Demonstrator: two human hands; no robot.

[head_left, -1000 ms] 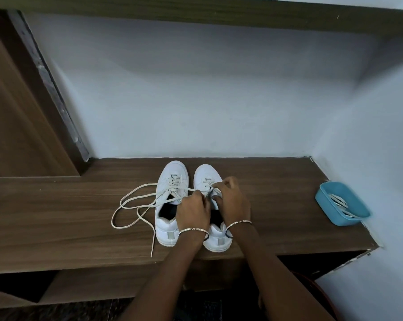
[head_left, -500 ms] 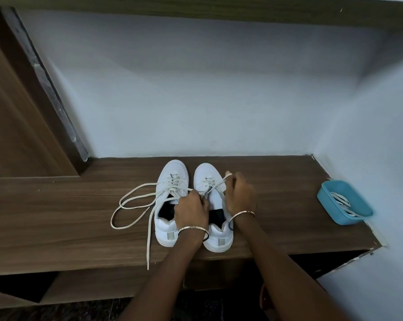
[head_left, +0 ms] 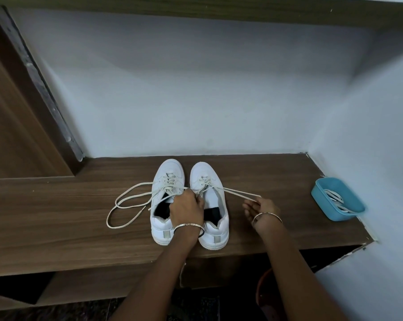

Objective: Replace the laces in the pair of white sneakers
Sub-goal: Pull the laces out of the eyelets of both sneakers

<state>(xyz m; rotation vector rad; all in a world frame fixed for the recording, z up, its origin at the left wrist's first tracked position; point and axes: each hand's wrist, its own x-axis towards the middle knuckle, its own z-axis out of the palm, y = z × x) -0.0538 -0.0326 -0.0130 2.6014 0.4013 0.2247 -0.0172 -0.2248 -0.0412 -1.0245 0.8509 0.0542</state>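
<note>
Two white sneakers stand side by side on the wooden shelf (head_left: 57, 216), toes toward the wall. The left sneaker (head_left: 167, 181) has its cream lace (head_left: 126, 200) loosened and looping out over the shelf to the left. My left hand (head_left: 186, 209) lies over the openings of both shoes, fingers curled at the right sneaker's (head_left: 213, 200) eyelets. My right hand (head_left: 262, 208) is to the right of the shoes and holds a strand of the right sneaker's lace (head_left: 240, 192), which stretches taut from the eyelets.
A blue plastic tub (head_left: 330, 212) holding white laces sits at the shelf's right end against the side wall. The back wall is just beyond the toes. A wooden panel rises at the left. The shelf's front edge runs just behind the heels.
My right hand has moved from the right sneaker's tongue out to the right, drawing a strand of its lace out with it. My left hand stays on the shoes.
</note>
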